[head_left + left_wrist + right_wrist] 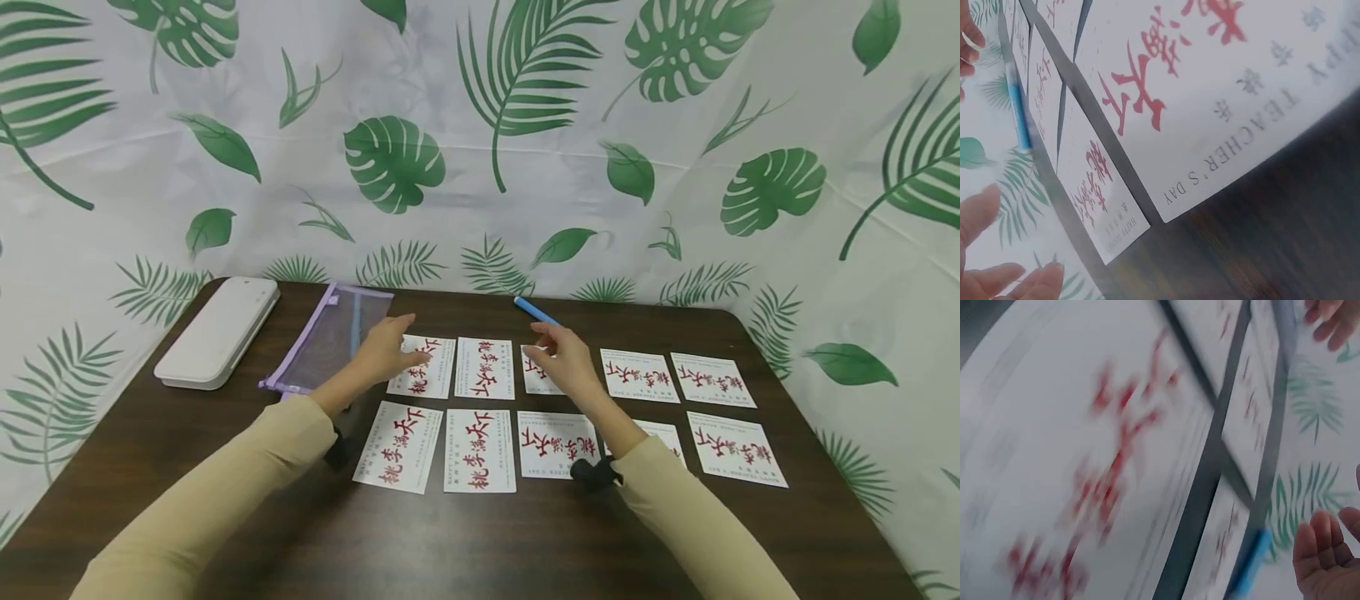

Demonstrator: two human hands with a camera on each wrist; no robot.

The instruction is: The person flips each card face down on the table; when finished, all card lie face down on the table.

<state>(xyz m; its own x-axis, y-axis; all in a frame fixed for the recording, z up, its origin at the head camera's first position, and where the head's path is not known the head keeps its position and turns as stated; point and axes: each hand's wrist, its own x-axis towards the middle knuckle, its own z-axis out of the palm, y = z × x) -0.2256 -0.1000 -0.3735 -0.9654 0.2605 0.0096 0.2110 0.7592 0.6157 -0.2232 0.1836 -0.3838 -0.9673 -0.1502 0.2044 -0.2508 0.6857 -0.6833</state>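
Observation:
Two rows of white cards with red Chinese characters lie flat on the dark table; some print reads "HAPPY TEACHER'S DAY". Over the back-left card (423, 379) hovers my left hand (382, 354), fingers spread and nothing held. My right hand (566, 358) is above the middle back card (536, 379), covering part of it, its fingers loosely bent and holding nothing. Behind that card lies a blue pen (534, 311), partly hidden by the right hand. In the left wrist view a large near card (1210, 125) fills the top; the right wrist view shows another card (1054, 425), blurred.
A mesh zip pouch (318, 342) with purple trim lies left of the cards, with a blue stick-like item in it. Farther left is a white case (217, 333). The dark table (420, 542) ends at a leaf-printed cloth (420, 250) behind.

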